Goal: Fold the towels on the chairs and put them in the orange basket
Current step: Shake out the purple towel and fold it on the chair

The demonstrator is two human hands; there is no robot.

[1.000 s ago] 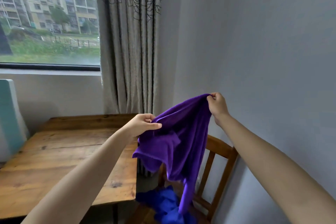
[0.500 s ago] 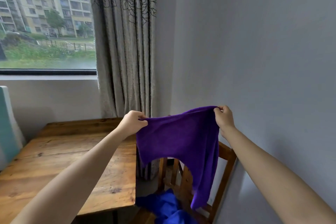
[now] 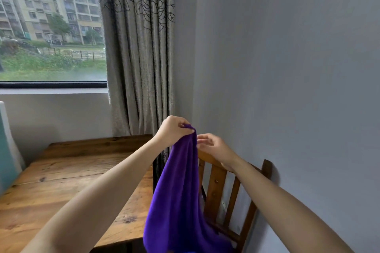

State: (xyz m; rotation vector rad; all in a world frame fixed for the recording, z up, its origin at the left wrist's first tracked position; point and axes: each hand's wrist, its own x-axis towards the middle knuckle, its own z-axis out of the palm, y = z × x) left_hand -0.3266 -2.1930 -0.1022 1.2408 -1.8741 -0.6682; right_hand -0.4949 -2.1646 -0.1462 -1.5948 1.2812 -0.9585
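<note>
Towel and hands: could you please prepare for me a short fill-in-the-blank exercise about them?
The left hand pinches the ___ towel at its top.
The right hand, fingers relaxed, is ___ than the left.
The chair behind the towel is made of ___.
Missing words: purple; lower; wood.

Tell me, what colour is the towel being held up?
Purple towel, seen clearly in the head view.

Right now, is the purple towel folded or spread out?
Folded over: the left hand pinches the purple towel at its top; it hangs narrow.
</note>
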